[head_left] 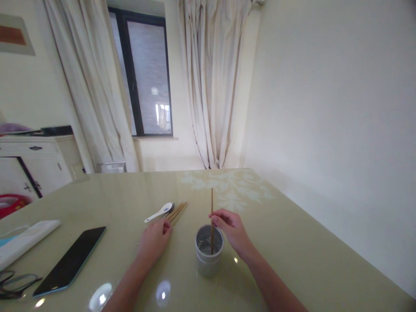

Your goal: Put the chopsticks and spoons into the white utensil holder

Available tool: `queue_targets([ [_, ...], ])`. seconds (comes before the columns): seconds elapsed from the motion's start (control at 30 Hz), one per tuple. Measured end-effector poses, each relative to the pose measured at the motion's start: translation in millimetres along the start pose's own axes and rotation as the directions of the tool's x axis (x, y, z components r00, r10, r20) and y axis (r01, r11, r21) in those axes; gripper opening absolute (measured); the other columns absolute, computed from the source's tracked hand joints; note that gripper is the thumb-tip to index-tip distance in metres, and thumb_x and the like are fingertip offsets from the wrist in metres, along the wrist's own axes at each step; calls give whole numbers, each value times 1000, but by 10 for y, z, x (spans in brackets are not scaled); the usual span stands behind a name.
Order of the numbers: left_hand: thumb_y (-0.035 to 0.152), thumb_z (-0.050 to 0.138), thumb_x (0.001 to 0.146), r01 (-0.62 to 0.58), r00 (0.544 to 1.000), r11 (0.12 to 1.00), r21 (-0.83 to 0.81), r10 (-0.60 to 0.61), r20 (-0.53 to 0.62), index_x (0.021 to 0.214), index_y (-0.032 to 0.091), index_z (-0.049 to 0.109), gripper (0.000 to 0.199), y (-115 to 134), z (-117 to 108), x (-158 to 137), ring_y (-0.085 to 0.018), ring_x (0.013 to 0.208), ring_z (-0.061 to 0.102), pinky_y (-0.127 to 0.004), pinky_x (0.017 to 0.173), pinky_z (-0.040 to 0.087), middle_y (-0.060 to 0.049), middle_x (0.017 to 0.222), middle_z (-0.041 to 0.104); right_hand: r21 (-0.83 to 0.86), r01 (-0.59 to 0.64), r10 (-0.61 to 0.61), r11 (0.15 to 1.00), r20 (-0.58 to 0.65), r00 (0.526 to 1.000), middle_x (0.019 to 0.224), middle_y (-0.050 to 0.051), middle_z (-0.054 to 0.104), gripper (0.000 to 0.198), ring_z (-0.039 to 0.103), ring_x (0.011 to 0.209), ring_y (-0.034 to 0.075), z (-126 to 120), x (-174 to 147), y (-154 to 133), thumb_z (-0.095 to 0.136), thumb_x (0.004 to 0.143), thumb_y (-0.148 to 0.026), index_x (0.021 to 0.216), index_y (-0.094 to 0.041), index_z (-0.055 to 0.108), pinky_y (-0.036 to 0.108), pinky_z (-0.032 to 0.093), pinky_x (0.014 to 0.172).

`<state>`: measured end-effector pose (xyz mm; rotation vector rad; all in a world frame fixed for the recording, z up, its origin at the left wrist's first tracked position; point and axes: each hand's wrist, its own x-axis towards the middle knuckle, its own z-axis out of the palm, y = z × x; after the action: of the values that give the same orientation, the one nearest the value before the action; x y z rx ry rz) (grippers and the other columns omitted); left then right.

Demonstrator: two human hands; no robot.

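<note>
In the head view, my right hand (230, 227) pinches one upright brown chopstick (212, 200) between thumb and fingers. Its lower end is inside a grey utensil holder (208, 262), whose bottom shows small pale spots like drain holes. To the left, my left hand (154, 239) rests low over the table, fingers curled round the near ends of several chopsticks (178, 211). Those chopsticks lie bunched and point away to the right. Beside them lies a white spoon (160, 212) with a small blue mark, and a dark thing, partly hidden, shows behind its bowl.
A black-screened tablet or phone (71, 260), a white power strip or box (27, 242) and dark-framed glasses (16, 284) lie on the left of the glossy table (299, 251). A wall (341, 130) runs along the right edge; curtains (214, 86) hang behind.
</note>
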<state>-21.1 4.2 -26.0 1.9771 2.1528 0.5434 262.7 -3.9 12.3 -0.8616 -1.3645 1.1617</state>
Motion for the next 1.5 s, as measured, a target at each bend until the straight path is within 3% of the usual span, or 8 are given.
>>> queue_targets([
  [0.27,29,56,98,-146,987,989,8,146,-61,87,23,68,18,270,17,-172,-28,103,71,-37,91,49,-8,97,76,53,-92,96,994,-88,991,74,2,71,51,62,71,18,88,1,182,80,81,-69,81,-18,82,29,46,69],
  [0.53,51,46,102,-280,959,825,-491,269,-96,95,25,62,32,641,108,-387,-21,73,68,-33,72,51,-3,84,75,180,-298,306,938,-20,952,75,3,76,56,67,68,19,176,32,401,94,63,-67,85,-16,80,29,49,65],
  [0.67,49,49,102,-331,939,778,-534,327,-105,100,25,67,30,647,94,-395,-22,79,71,-33,75,54,-4,90,78,196,-233,234,953,20,972,81,5,80,49,72,73,20,193,25,325,92,70,-62,85,-17,78,30,53,70],
  [0.77,47,46,104,-392,920,765,-510,309,-243,110,25,71,34,609,102,-366,-25,100,73,-39,91,56,-8,107,79,221,-95,130,971,-151,980,92,7,83,48,76,82,23,128,48,203,88,76,-63,91,-20,75,32,55,75],
  [0.9,43,43,108,-462,864,791,-401,298,-406,114,24,70,34,547,140,-319,-25,105,72,-40,95,56,-9,111,76,155,166,-66,974,-509,858,89,6,83,46,73,77,20,-139,121,-3,84,80,-64,91,-22,67,30,53,70],
  [1.03,31,43,107,-414,865,896,-162,332,-377,110,23,70,28,420,129,-241,-26,104,71,-40,97,55,-9,109,76,179,326,-158,928,-605,781,79,2,79,45,69,68,15,-349,135,-175,88,78,-60,92,-23,67,28,52,67],
  [1.23,20,46,102,-82,961,969,234,139,-240,119,18,69,29,151,2,-154,-32,114,67,-43,99,51,-13,119,74,90,251,-204,964,-356,912,74,4,77,37,64,63,16,-183,8,-228,86,84,-56,90,-21,75,30,51,62],
  [1.5,26,49,100,-25,985,982,186,57,-165,96,23,68,20,20,-1,-105,-29,100,73,-38,88,54,-10,102,79,-30,71,-74,997,-142,987,70,2,73,31,59,64,18,-34,-45,-104,88,80,-52,79,-21,80,30,45,61],
])
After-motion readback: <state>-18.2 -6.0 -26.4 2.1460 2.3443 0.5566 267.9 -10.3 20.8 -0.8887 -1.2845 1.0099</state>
